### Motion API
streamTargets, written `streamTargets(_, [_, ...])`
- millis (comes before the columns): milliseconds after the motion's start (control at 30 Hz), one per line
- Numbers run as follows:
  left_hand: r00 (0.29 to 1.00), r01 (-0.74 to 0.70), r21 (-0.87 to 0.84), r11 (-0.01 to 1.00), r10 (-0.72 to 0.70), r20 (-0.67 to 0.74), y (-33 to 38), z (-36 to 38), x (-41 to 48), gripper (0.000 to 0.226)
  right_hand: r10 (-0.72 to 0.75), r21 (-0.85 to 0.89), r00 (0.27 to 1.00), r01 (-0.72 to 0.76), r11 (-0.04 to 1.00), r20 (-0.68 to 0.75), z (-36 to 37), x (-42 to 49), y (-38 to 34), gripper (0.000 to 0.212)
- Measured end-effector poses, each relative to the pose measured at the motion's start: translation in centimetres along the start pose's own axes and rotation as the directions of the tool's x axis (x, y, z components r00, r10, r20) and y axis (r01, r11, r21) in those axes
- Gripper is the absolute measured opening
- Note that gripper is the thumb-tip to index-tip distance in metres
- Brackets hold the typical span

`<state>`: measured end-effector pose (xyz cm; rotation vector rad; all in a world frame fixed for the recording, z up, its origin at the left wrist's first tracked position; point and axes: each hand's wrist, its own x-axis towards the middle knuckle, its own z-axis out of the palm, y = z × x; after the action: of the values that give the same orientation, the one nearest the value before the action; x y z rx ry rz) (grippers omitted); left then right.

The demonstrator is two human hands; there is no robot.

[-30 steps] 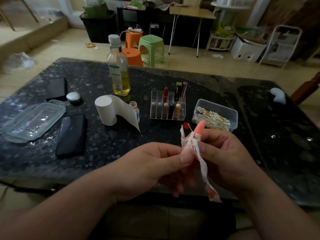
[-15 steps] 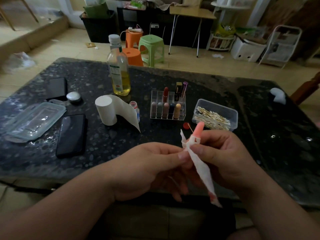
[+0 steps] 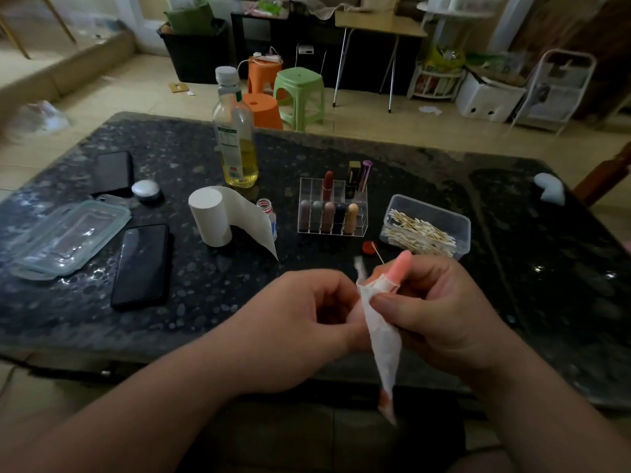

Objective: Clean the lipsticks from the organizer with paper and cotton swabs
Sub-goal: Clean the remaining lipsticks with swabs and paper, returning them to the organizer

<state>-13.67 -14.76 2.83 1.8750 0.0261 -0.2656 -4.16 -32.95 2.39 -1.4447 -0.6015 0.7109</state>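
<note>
**Head view, near to far.** At the 6 o'clock edge of the dark speckled table (image 3: pixel 546 302), the left hand (image 3: pixel 300 322) and right hand (image 3: pixel 444 312) are held close together. The left hand's fingers are curled, and the left edge of a white paper strip (image 3: pixel 382 336) is pinched at their tips. The right hand's fingers and thumb are wrapped round a coral lipstick (image 3: pixel 400 268), whose bare tip is pointed toward 12 o'clock. The paper strip is wound about the lipstick's base and pressed there by the thumb, and its red-stained tail is hung toward 6 o'clock.

At 11 o'clock of the coral lipstick, a red cap (image 3: pixel 368 247) and a single cotton swab (image 3: pixel 379 253) are seen on the table; whether they touch cannot be told. At 9 o'clock of the hands a black phone (image 3: pixel 141 264) is laid flat, with a clear plastic lid (image 3: pixel 68 238) beyond it in the same direction.

Farther out, from 10 to 1 o'clock, are set:
- a paper roll (image 3: pixel 210 216) with a loose end;
- a small bottle (image 3: pixel 269 211), partly hidden behind that end;
- the clear organizer (image 3: pixel 309 189), in which the stored lipsticks (image 3: pixel 329 215) are stood upright;
- a clear box of cotton swabs (image 3: pixel 444 213).

Beyond these an oil bottle (image 3: pixel 235 141), a second phone (image 3: pixel 112 172) and a silver disc (image 3: pixel 146 190) are placed. A green stool (image 3: pixel 300 93) is shown on the floor at 12 o'clock.
</note>
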Motion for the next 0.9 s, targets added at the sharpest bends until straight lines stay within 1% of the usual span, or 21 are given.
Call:
streamTargets(33, [0.994,0.030,-0.044,0.999,-0.025,0.104,0.0,-0.4,0.0,0.020,0.006,0.001,1.000,-0.006,1.000,0.007,-0.1,0.0,0.1,0.024])
streamTargets(67, [0.983,0.057,-0.079,0.995,-0.043,0.176,0.0,-0.6,0.0,0.025,0.015,0.012,1.000,-0.015,1.000,0.016,-0.1,0.0,0.0,0.029])
streamTargets(100, [0.977,0.073,-0.097,0.993,-0.052,0.209,0.2,-0.8,-0.1,0.026,0.021,0.032,0.999,-0.022,0.999,0.026,-0.2,0.1,0.0,0.037])
streamTargets(133, [0.977,0.070,-0.092,0.993,-0.050,0.206,0.4,-0.8,-0.1,0.025,0.031,0.048,0.999,-0.033,0.998,0.035,-0.2,0.1,-0.1,0.043])
streamTargets(200, [0.989,0.031,-0.009,0.999,-0.030,0.144,0.5,-0.7,-0.1,0.018,0.023,0.055,0.999,-0.025,0.998,0.027,-0.2,0.1,-0.1,0.047])
streamTargets(267, [1.000,-0.010,0.102,0.995,0.010,0.002,0.7,-0.2,-0.1,0.003,-0.004,0.060,1.000,0.004,0.998,-0.012,0.0,0.1,0.0,0.048])
streamTargets(333, [0.981,-0.047,0.151,0.987,0.074,-0.179,0.5,0.7,-0.3,0.012,-0.042,0.061,0.997,0.046,0.997,-0.064,0.3,0.2,0.2,0.046])
streamTargets(367, [0.965,-0.076,0.141,0.987,0.109,-0.238,0.4,1.2,-0.4,0.015,-0.066,0.057,0.995,0.070,0.996,-0.080,0.4,0.3,0.3,0.043])
streamTargets(433, [0.950,-0.128,0.114,0.985,0.155,-0.272,0.1,1.6,-0.4,0.018,-0.093,0.043,0.991,0.098,0.994,-0.094,0.5,0.3,0.1,0.037])
streamTargets(467, [0.957,-0.131,0.089,0.987,0.149,-0.248,-0.2,1.4,-0.3,0.018,-0.094,0.040,0.992,0.097,0.994,-0.086,0.5,0.2,-0.1,0.037])
streamTargets(500, [0.976,-0.113,0.040,0.993,0.118,-0.184,-0.4,1.0,-0.2,0.018,-0.093,0.040,0.993,0.096,0.995,-0.073,0.5,0.2,-0.2,0.036])
streamTargets(533, [0.994,-0.081,-0.029,0.996,0.078,-0.081,-0.4,0.5,0.0,0.016,-0.090,0.040,0.994,0.093,0.995,-0.060,0.4,0.1,-0.3,0.033])
streamTargets(567, [0.998,-0.050,-0.104,0.993,0.053,0.031,-0.5,0.1,0.0,0.018,-0.091,0.043,0.994,0.093,0.995,-0.053,0.2,0.1,-0.3,0.028])
streamTargets(600, [0.993,-0.026,-0.163,0.986,0.044,0.109,-0.5,-0.3,0.1,0.023,-0.091,0.048,0.995,0.094,0.994,-0.047,0.1,0.0,-0.4,0.024])
streamTargets(633, [0.988,-0.021,-0.184,0.983,0.049,0.145,-0.5,-0.4,0.1,0.028,-0.095,0.051,0.995,0.097,0.994,-0.040,0.0,0.0,-0.4,0.023])
streamTargets(667, [0.988,-0.029,-0.162,0.986,0.052,0.143,-0.4,-0.4,0.1,0.029,-0.095,0.043,0.995,0.096,0.994,-0.035,-0.1,0.0,-0.5,0.024])
streamTargets(733, [0.994,-0.052,-0.073,0.996,0.059,0.088,-0.2,-0.2,0.1,0.025,-0.089,0.012,0.995,0.089,0.996,-0.038,-0.2,0.0,-0.5,0.030])
streamTargets(800, [0.998,-0.058,-0.021,0.998,0.058,0.015,-0.2,0.1,0.0,0.020,-0.094,0.034,0.995,0.096,0.995,-0.044,-0.1,0.1,-0.5,0.031])
streamTargets(900, [0.985,-0.065,0.064,0.996,0.074,-0.158,0.2,0.9,-0.4,0.011,-0.111,0.079,0.993,0.114,0.990,-0.038,0.0,0.1,-0.5,0.030])
